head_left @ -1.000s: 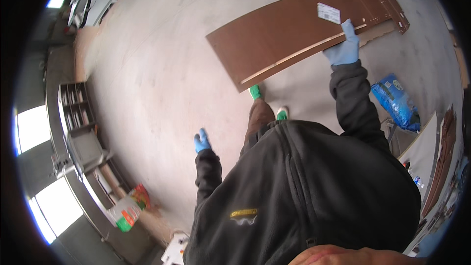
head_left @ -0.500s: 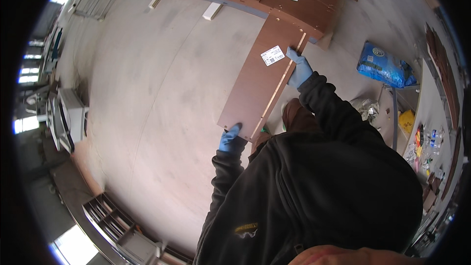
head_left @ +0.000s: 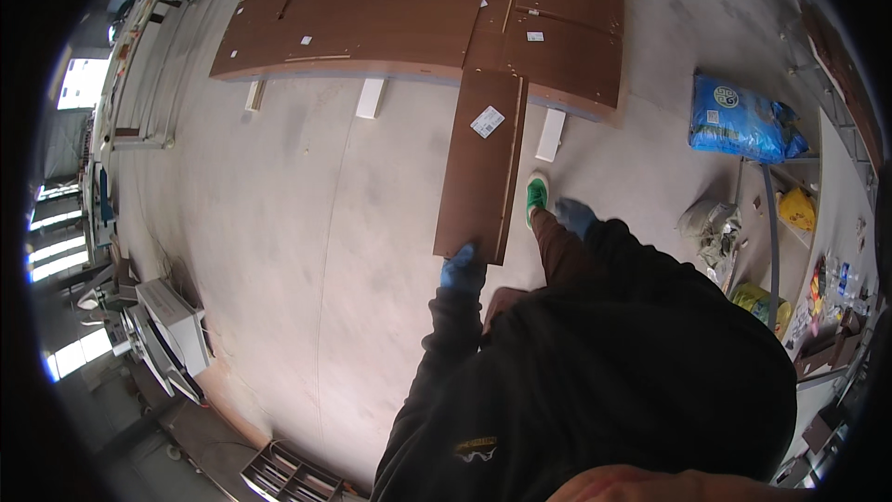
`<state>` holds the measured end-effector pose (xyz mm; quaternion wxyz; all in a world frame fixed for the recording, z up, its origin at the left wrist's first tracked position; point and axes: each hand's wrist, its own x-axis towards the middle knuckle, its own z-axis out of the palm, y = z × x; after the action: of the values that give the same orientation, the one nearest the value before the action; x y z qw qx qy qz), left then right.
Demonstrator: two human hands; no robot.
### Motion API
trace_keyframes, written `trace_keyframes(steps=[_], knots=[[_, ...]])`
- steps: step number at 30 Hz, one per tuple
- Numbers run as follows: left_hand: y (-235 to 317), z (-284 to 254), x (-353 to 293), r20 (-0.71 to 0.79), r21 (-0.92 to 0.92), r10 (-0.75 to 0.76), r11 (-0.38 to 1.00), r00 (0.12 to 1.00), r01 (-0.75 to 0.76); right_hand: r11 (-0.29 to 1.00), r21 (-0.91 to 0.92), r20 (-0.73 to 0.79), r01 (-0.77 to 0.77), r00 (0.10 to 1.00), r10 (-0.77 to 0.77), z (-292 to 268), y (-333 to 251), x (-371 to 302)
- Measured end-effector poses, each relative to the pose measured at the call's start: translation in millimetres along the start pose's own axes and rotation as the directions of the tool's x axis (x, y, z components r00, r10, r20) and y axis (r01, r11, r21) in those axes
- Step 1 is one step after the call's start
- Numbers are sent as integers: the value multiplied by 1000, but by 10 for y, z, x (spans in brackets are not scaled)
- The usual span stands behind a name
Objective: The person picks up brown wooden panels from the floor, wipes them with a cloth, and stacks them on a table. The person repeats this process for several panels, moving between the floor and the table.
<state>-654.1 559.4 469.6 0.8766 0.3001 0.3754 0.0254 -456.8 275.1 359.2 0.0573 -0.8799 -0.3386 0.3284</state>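
Note:
A long brown panel (head_left: 476,167) with a white label and a pale groove along its right side stretches away from me. My left hand (head_left: 463,270), in a blue glove, grips its near end, thumb on top and fingers hidden underneath. The panel's far end meets the front edge of a wide stack of brown panels (head_left: 390,14); I cannot tell whether it rests on them. My right hand (head_left: 574,216), also gloved, hangs apart from the panel beside my leg. It holds nothing, and its slightly blurred fingers look loosely open.
White support blocks (head_left: 551,135) jut from under the stack. To the right lie a blue bag (head_left: 734,121) and a grey plastic bag (head_left: 714,228), near a bench with a grey leg (head_left: 771,232). My green shoe (head_left: 536,193) stands right of the held panel.
My right hand has let go of the panel's right edge and dropped back toward my leg. The panel has swung straighter ahead, its far end toward the stack, with my left hand still on it.

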Motion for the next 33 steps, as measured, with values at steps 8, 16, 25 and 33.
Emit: trace_keyframes(steps=[8,16,25,33], knots=[[507,870,2680,-90,-86,-126,989,988,118,668,590,347,-454,889,298,-74,224,-206],[397,810,5214,-132,-238,-260,945,957,224,581,645,101,-496,810,578,-184,-142,321],[156,475,6427,-180,-253,-414,896,892,365,540,664,98,-518,776,624,-186,-378,792],[-24,604,6720,-80,-269,-351,909,933,319,488,652,192,-581,748,635,-298,-280,998]])
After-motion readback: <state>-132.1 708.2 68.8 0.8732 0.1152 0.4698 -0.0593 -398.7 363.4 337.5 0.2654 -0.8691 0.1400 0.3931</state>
